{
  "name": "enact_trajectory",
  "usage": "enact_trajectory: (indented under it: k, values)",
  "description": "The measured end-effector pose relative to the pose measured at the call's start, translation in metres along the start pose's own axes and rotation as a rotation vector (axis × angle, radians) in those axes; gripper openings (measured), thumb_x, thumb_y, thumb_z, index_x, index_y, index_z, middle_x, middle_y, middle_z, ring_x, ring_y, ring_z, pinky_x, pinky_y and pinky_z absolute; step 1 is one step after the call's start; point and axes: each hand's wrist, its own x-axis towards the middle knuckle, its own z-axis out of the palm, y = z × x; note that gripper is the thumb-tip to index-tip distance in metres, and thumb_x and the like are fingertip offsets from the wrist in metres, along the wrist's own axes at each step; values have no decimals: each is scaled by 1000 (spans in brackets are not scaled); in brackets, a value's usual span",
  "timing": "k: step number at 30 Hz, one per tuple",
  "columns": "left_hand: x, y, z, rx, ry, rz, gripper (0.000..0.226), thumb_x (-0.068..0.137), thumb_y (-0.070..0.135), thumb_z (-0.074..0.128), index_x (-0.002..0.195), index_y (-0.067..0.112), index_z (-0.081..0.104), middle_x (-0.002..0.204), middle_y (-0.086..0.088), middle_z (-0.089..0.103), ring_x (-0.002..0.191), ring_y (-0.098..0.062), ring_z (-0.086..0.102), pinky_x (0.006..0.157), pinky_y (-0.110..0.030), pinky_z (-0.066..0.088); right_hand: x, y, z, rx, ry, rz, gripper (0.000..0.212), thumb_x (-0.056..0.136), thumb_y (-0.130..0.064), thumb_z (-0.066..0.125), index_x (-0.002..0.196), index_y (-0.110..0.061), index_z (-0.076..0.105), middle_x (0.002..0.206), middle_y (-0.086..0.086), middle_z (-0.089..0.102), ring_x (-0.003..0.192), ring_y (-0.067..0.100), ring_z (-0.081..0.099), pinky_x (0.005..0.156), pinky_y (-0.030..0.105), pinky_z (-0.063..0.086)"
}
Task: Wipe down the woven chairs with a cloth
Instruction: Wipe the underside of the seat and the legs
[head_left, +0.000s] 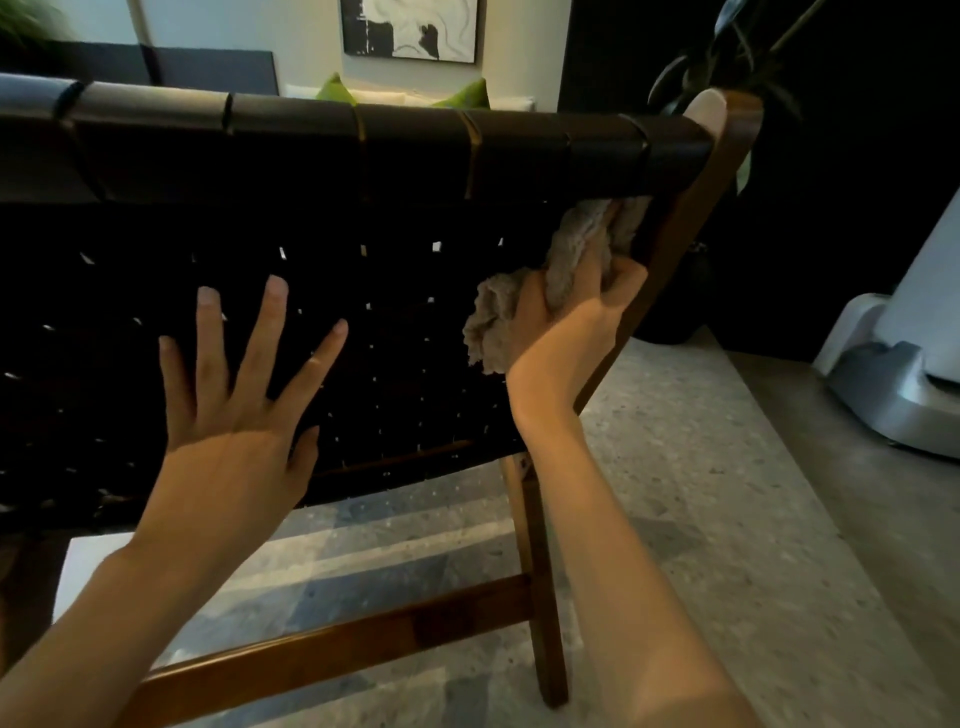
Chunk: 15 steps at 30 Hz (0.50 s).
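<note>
I stand behind the woven chair (395, 322). Its back of dark crossed straps fills most of my view, and small gaps in the weave let light through. The straps wrap over the top rail, and a brown wooden frame (691, 208) runs down the right side to a leg and a low crossbar (337, 644). Under it is a speckled stone floor (701, 493) in pale grey, partly in shadow. My left hand (234, 415) is flat against the weave, fingers straight and spread wide, holding nothing. My right hand (566, 332) has its fingers curled tight round a bunched beige cloth (571, 254). The cloth is pushed up against the weave just under the top rail, close beside the right upright, and a loose fold hangs out to the left of my palm. Beyond the chair the room is dim. A black-and-white framed picture (410, 28) hangs on a light wall above green cushions (332, 88). A white appliance (904, 364) stands on the floor at the right. Behind the frame sits a dark pot (675, 312) with long leaves (727, 47) rising from it, though the gloom hides the detail.
</note>
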Motion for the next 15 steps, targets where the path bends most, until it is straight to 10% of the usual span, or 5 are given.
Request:
enact_trajectory:
  k: [4,9,15]
  values:
    - [2,4,5,6,17,-19,77,84,22,62,151,24,23,159,-17,1,142,-49,-7,110,-68,6,-9,21,2,23,-130,-148,29,98,-1,47,124,-12,52,111,-6,63,103,2,60,78,9,48]
    - [6,14,9,23,-15,-54,87,79,23,68,152,25,20,157,-22,1,138,-56,-5,109,-70,7,-21,52,1,-137,-323,-553,49,90,-18,51,140,-16,45,132,18,45,120,24,48,103,30,41]
    - [6,14,11,50,-17,-76,90,78,25,68,152,27,18,157,-22,2,138,-56,-5,109,-70,7,-7,35,2,52,-27,-167,45,86,0,60,130,3,52,118,11,42,104,17,50,95,9,37]
